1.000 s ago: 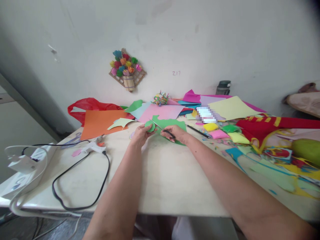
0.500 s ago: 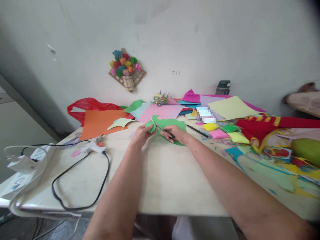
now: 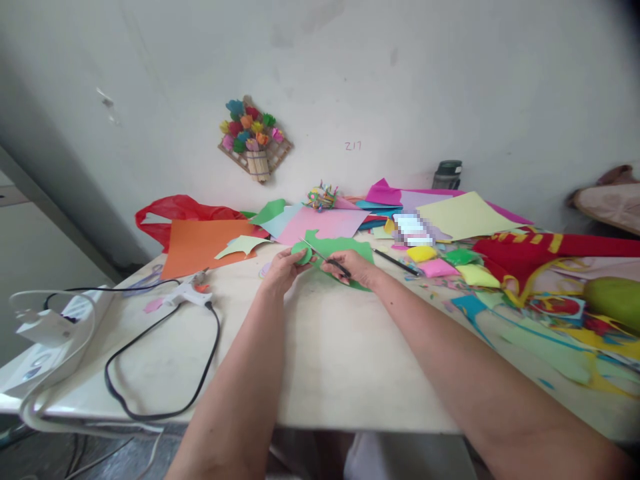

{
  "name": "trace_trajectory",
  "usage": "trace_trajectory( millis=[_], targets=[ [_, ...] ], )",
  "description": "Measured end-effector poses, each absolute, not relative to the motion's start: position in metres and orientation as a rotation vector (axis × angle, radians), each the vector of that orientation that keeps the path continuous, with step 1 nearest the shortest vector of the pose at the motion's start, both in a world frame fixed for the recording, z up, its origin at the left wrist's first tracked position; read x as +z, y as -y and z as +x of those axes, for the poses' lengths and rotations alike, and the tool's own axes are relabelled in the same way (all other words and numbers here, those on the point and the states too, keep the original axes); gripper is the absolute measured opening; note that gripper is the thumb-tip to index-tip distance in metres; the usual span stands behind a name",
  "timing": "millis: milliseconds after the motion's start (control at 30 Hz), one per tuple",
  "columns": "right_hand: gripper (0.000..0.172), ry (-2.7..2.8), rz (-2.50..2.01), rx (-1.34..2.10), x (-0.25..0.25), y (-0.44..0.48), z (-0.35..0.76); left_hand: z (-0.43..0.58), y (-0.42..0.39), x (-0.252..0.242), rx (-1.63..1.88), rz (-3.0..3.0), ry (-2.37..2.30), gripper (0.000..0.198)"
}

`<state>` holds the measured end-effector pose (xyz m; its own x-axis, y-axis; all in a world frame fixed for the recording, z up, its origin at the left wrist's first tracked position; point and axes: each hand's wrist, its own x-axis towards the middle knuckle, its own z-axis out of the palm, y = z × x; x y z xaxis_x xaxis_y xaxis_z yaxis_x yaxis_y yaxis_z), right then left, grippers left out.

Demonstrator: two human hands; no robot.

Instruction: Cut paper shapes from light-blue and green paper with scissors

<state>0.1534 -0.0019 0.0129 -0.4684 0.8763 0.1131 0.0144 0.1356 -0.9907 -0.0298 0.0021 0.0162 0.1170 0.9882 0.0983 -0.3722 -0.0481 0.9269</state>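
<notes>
Between the fingers of my left hand (image 3: 283,269) is a small round piece of green paper (image 3: 302,253), held above the table. My right hand (image 3: 353,267) is closed around the dark handles of a pair of scissors (image 3: 320,254). The metal blades point up and left and lie right beside the green piece; whether they touch its edge I cannot tell. Under my right hand lies a larger green sheet (image 3: 359,248) with an uneven cut edge. A pale lilac paper piece (image 3: 264,269) rests just left of my left hand.
A white glue gun (image 3: 191,293) with a looping black cable lies left, near a power strip (image 3: 80,333). Orange paper (image 3: 210,243) and pink paper (image 3: 320,225) lie behind my hands. To the right are a black pen (image 3: 396,261), coloured packets (image 3: 439,268) and paper scraps (image 3: 545,343).
Almost nothing differs. Both hands, the scissors and the green piece keep their places; the whole view has shifted very slightly.
</notes>
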Motion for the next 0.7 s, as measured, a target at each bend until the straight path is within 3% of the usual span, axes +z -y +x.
trace_trajectory(
  millis=[700],
  targets=[
    [0.012, 1.637, -0.967, 1.430, 0.0204, 0.0076, 0.1515, -0.0317, -0.0045, 0.0162, 1.371, 0.978, -0.838, 0.014]
  ],
)
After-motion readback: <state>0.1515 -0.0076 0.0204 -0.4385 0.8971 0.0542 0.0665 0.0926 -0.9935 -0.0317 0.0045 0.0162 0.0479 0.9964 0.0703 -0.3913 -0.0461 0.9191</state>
